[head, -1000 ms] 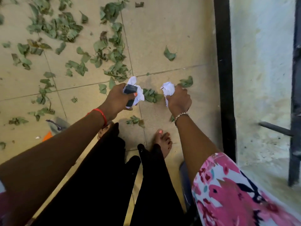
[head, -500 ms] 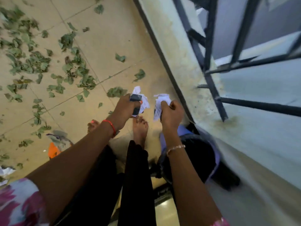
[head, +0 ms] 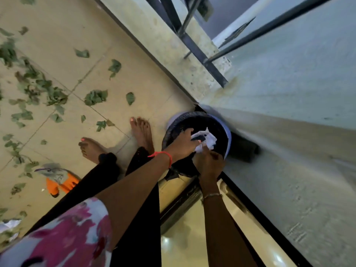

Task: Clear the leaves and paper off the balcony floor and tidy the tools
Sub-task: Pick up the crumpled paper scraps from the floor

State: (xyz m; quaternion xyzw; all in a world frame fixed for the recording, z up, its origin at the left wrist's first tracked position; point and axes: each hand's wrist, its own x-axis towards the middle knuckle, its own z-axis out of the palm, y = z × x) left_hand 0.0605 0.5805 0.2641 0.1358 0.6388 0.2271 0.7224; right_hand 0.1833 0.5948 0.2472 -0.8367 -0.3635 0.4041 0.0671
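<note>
My left hand (head: 184, 144) reaches over a blue bin (head: 228, 135) lined with a black bag and grips crumpled white paper (head: 207, 140) together with a small dark object. My right hand (head: 211, 163) is just below it at the bin's near rim, fingers curled. Whether it still holds its own paper is hidden by the left hand. Green leaves (head: 95, 97) lie scattered over the beige floor tiles to the left. More white paper (head: 8, 225) lies at the far left edge.
An orange and grey glove (head: 58, 179) lies on the floor by my left leg. My bare feet (head: 141, 130) stand next to the bin. A low wall with a black railing (head: 194, 45) runs along the right. A dark door track (head: 180, 201) crosses below the bin.
I turned right from the leaves toward the bin. Both hands carried the crumpled paper from above the floor to over the bin's opening.
</note>
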